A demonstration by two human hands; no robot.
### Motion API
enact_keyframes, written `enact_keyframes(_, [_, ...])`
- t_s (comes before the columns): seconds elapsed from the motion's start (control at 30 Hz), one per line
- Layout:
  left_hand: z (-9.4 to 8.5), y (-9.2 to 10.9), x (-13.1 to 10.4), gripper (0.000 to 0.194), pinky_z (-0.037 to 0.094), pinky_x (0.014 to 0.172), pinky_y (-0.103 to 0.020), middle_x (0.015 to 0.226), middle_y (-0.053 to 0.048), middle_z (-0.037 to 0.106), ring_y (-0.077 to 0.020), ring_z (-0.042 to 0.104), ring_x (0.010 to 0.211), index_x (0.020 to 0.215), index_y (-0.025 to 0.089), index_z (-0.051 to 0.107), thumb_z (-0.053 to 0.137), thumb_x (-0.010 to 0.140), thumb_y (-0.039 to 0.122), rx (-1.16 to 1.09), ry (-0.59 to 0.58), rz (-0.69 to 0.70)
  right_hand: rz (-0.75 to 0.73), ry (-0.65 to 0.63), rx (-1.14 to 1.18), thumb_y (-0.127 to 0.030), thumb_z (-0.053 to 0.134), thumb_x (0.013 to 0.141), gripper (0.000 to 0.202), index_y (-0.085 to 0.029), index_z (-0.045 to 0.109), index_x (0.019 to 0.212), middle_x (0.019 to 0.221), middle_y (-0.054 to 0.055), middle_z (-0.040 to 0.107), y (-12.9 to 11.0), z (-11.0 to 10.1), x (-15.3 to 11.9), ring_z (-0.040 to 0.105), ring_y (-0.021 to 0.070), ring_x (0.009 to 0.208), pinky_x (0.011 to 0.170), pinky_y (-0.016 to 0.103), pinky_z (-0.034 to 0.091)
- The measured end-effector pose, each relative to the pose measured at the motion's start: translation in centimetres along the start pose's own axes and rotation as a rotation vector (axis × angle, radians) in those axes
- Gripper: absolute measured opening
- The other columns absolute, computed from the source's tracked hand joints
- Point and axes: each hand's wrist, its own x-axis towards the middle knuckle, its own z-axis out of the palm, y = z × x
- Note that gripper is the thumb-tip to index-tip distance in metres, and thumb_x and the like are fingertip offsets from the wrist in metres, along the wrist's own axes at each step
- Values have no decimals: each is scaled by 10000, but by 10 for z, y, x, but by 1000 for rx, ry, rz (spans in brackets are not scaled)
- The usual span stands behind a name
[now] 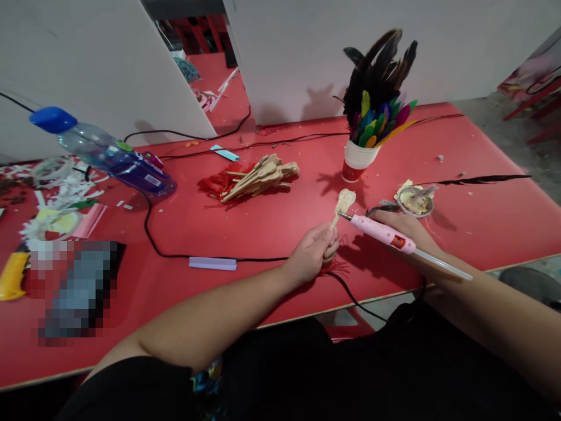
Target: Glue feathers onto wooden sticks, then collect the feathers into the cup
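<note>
My left hand (310,254) is closed around the thin handle of a small wooden fan-shaped piece (346,200), its broad pale head pointing up and away from me. Glossy patches show on that head. Red tassel threads (336,269) hang below the hand. In my right hand (405,225) is a pink hot glue gun (379,230), with a clear glue stick (445,264) sticking out of its back end. The gun's metal nozzle is close to the lower part of the wooden head; whether they touch, I cannot tell. The fingers around the gun are partly hidden.
Similar wooden pieces (263,175) with red tassels lie in a pile. Feathers (379,117) stand in paper cups (358,159). A small bowl (416,200) and a dark feather (486,179) are at right. At left are a bottle (127,164), paper scraps and a blurred dark object (81,292). Black cable (151,234) crosses the red table.
</note>
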Motion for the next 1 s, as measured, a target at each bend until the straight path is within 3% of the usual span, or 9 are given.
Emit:
enact_keyframes(0.23, [-2,-3,0,607,185,437,-181,576,131,318,-63,175,452,854,246,420,677,1027,768,-10,-8,-1,20,-19,-29,-176,633,896,77,-251,644,912,822,44,728,2,-1,0,651,209,712,656,332,383])
enact_keyframes(0.5, [-3,-5,0,578,193,431,-174,585,134,313,-62,161,455,870,248,420,653,1053,745,-7,-31,15,20,-35,-48,-251,590,900,97,-227,676,939,831,57,736,1,-4,2,658,211,727,657,317,379])
enact_keyframes(1.0, [-1,-3,0,582,196,425,-172,571,135,310,-59,170,447,852,243,425,653,1059,737,-14,-34,24,34,-19,-88,-226,623,909,120,-230,712,990,879,55,752,4,-1,1,676,213,783,686,330,396])
